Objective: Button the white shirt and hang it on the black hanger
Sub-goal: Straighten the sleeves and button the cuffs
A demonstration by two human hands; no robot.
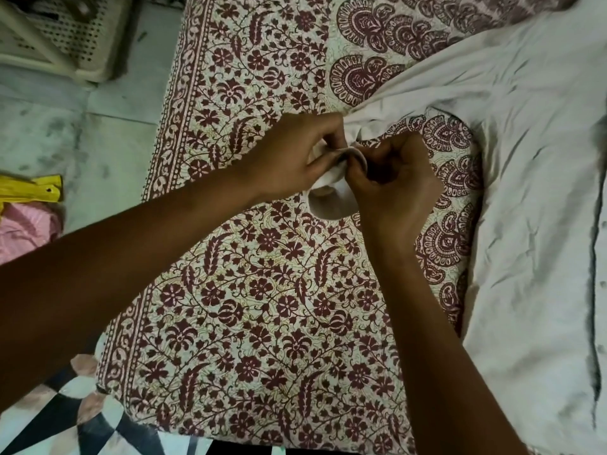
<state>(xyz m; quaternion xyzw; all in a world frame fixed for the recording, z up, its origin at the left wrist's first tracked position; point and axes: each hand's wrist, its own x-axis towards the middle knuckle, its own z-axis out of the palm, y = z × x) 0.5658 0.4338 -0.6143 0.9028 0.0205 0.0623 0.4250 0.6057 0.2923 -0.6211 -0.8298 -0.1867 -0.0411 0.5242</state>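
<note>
Bed (262,290) with a maroon floral sheet fills most of the view. The shirt (532,192) lies crumpled on the bed's right side, body spread flat, running off the right edge. A dark seam line and a few small buttons (602,284) show along its front near that edge; whether they are fastened, cannot tell.

One sleeve (394,103) stretches left from the shirt body across the sheet to the hands. Its cuff (331,205) is lifted off the sheet, forming an open loop between the two hands.

Left hand (295,159): fingers curled, pinching one edge of the cuff, white cloth bunched under the fingertips. Right hand (394,188): fingers curled tight, thumb and forefinger pinching the facing edge. The two hands touch at the fingertips over the cuff. The cuff button itself is hidden by the fingers.

Both forearms reach in from the lower left and bottom.

On the floor (108,126) left of the bed: a perforated cream basket (49,37) at top, a yellow item (29,188) and pink cloth (23,231) at the left edge, a black-and-white mat (65,421) at the bottom.
</note>
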